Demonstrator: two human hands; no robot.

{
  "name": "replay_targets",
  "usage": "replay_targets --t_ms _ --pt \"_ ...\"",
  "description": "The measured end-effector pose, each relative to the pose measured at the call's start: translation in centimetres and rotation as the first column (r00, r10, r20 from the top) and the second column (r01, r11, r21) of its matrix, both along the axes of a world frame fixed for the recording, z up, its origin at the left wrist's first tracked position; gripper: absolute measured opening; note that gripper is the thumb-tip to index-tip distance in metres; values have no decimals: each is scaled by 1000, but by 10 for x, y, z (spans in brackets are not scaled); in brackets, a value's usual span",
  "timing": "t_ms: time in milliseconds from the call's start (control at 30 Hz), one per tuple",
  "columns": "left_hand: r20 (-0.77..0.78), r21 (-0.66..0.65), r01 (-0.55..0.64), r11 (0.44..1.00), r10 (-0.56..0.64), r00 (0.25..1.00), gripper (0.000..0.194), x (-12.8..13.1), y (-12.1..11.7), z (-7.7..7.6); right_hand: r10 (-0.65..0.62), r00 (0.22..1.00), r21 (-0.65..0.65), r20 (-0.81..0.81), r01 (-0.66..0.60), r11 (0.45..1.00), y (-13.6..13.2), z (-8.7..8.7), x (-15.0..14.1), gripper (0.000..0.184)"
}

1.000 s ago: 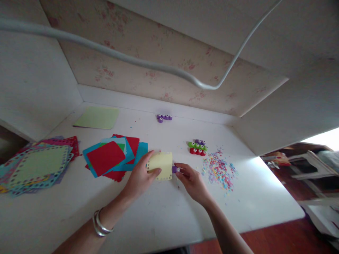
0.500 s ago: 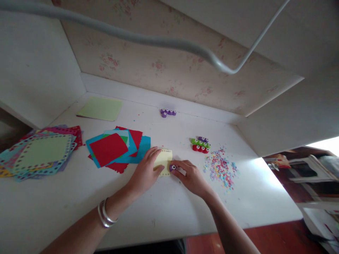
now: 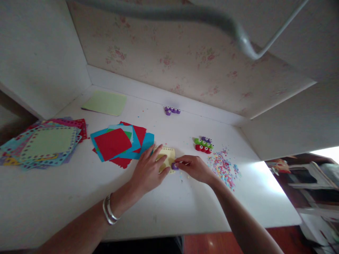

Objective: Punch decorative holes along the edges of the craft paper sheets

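Note:
A pale yellow sheet of paper (image 3: 167, 159) lies on the white table, with small holes punched along its far and near edges. My left hand (image 3: 150, 165) rests on its left part, fingers spread, pressing it flat. At the sheet's right edge sits a small purple craft punch (image 3: 174, 166) with a white button. My right hand (image 3: 194, 167) grips this punch, thumb and fingers closed at its top. A few tiny paper bits lie just beside it.
Stacked punched sheets (image 3: 50, 144) lie at far left; red and blue papers (image 3: 113, 143) overlap nearer. A green sheet (image 3: 106, 102) is behind. Purple punches (image 3: 172, 110) stand by the wall, more coloured punches (image 3: 203, 144) at right, near scattered confetti (image 3: 224, 167).
My left fingers have spread wider over the sheet. My right hand has shifted over the top of the punch, which stays at the right edge. The camera view has tilted slightly.

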State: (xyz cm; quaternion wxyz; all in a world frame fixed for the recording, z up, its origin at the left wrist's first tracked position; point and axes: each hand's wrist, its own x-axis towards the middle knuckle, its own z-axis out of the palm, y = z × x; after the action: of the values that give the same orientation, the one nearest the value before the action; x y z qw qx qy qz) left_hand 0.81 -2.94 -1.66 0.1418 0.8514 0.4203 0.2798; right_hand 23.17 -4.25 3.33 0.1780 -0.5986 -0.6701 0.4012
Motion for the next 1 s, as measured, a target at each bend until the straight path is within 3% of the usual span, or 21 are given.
replay_targets --t_ms 200,333,500,733,867,1000 --pt "-21 -24 34 999 -34 999 34 1 -2 -5 38 998 -65 50 -35 997 9 9 -1 15" --pt "-40 -31 26 999 -28 999 36 0 -2 -5 10 992 -156 129 10 988 18 10 -1 12" --pt "-68 -29 19 999 -21 998 37 0 -3 -6 19 997 -283 69 1 959 26 5 2 13" --pt "-46 -15 8 1000 -9 999 36 1 -2 -7 43 996 -339 79 -14 941 39 2 1 7" --pt "-61 1 16 1000 -15 998 34 1 -2 -6 83 994 -354 66 -54 934 43 5 1 12" --pt "-88 13 22 1000 -21 996 33 0 -1 -5 61 998 -410 -30 -68 910 37 8 10 28"
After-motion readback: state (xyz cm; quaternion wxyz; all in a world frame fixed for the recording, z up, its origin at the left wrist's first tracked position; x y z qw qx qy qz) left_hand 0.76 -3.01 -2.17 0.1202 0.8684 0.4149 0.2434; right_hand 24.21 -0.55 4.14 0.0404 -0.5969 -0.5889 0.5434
